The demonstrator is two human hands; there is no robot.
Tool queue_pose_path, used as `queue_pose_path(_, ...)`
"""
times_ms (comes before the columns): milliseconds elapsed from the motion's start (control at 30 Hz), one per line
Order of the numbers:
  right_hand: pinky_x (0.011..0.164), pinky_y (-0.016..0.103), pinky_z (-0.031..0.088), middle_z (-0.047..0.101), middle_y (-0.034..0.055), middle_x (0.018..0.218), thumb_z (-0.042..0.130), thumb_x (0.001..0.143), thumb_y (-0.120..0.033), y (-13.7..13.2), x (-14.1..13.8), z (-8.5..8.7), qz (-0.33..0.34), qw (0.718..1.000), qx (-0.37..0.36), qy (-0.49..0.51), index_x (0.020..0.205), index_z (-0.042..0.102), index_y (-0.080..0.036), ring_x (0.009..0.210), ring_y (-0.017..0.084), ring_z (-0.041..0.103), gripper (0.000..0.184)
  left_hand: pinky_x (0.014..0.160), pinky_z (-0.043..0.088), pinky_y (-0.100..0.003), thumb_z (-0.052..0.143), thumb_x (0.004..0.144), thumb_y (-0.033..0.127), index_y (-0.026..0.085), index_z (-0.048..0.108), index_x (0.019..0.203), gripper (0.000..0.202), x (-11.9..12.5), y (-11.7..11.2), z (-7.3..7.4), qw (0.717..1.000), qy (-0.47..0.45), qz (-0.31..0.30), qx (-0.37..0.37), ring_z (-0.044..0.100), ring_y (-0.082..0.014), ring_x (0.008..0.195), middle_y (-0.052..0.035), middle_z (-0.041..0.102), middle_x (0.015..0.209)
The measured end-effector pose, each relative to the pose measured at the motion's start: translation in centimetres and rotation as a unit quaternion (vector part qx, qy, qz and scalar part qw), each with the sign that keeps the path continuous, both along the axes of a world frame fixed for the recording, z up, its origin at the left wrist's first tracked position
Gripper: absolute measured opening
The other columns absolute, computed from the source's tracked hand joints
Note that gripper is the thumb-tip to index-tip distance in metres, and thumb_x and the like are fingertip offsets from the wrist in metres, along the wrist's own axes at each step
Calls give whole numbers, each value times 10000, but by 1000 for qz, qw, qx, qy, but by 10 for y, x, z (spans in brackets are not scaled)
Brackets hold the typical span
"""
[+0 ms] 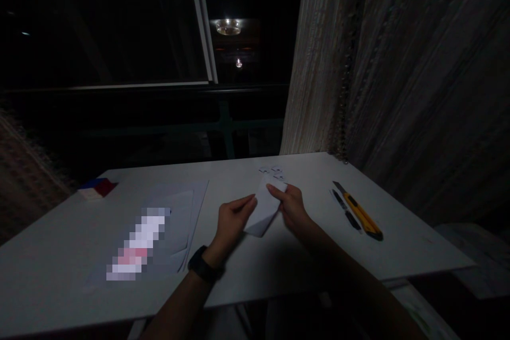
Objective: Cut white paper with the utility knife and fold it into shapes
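Note:
Between my hands, above the white table, is a folded piece of white paper [263, 206], tilted with its top leaning right. My left hand [233, 220] pinches its left edge with thumb and fingers. On the upper right, my right hand [292, 204] grips the paper, its thumb flat on the front and the other fingers behind it, mostly hidden. Just beyond the paper lie several small paper pieces [277, 171] with dark marks. A dark watch [205, 264] is on my left wrist.
A yellow utility knife [360, 212] and a black pen-like tool [346, 211] lie at the right. Paper sheets [185, 223] are at the left, partly pixelated. A coloured cube [96, 188] sits at the far left edge of the table [303, 281]. Curtains [319, 64] hang behind.

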State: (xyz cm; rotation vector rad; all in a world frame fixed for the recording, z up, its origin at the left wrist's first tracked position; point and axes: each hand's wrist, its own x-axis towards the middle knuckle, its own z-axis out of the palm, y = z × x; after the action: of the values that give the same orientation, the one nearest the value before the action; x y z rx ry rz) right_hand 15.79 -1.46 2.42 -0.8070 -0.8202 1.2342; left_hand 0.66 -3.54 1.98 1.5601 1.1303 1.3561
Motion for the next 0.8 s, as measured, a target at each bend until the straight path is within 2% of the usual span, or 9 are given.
queue_pose_path(100, 623, 316, 476, 690, 64, 713, 770, 512, -299, -2, 2, 3, 12, 999, 4, -45, 754, 667, -111, 615, 189, 617, 324, 681, 507, -301, 663, 686, 365, 97, 681, 937, 367, -4, 5, 8, 997, -39, -41, -47, 647, -201, 753, -113, 700, 850)
queue_pose_path(267, 625, 313, 465, 688, 56, 702, 768, 519, -294, -7, 4, 8, 64, 993, 22, -96, 774, 684, -119, 651, 201, 621, 321, 621, 490, -250, 719, 620, 309, 118, 620, 1077, 505, -2, 14, 26, 999, -38, -23, -19, 618, -136, 628, -45, 690, 717)
queue_pose_path(400, 602, 289, 451, 685, 51, 701, 757, 546, -295, -10, 6, 11, 106, 986, 42, -121, 755, 684, -124, 640, 185, 611, 280, 608, 493, -237, 715, 617, 307, 136, 691, 917, 346, 0, 18, 36, 999, -15, -32, 8, 619, -142, 646, -46, 686, 728)
queue_pose_path(467, 561, 273, 437, 674, 41, 659, 759, 545, -296, -11, 7, 11, 115, 984, 37, -128, 713, 676, -125, 586, 166, 593, 254, 606, 500, -241, 711, 621, 310, 136, 706, 832, 274, -1, 18, 38, 999, -2, -39, 8, 623, -153, 649, -53, 686, 715)
queue_pose_path(567, 509, 252, 408, 652, 24, 597, 761, 539, -293, -11, 8, 10, 125, 983, 23, -134, 655, 657, -126, 509, 137, 556, 229, 602, 508, -245, 711, 623, 298, 131, 701, 827, 264, -4, 18, 37, 998, 0, -60, -5, 622, -149, 617, -51, 683, 689)
queue_pose_path(800, 515, 251, 411, 637, 20, 609, 757, 541, -286, -10, 9, 8, 149, 979, 20, -134, 689, 645, -123, 526, 136, 548, 247, 582, 513, -248, 721, 605, 263, 131, 693, 824, 258, -7, 18, 38, 995, -8, -95, -31, 625, -143, 585, -48, 683, 683)
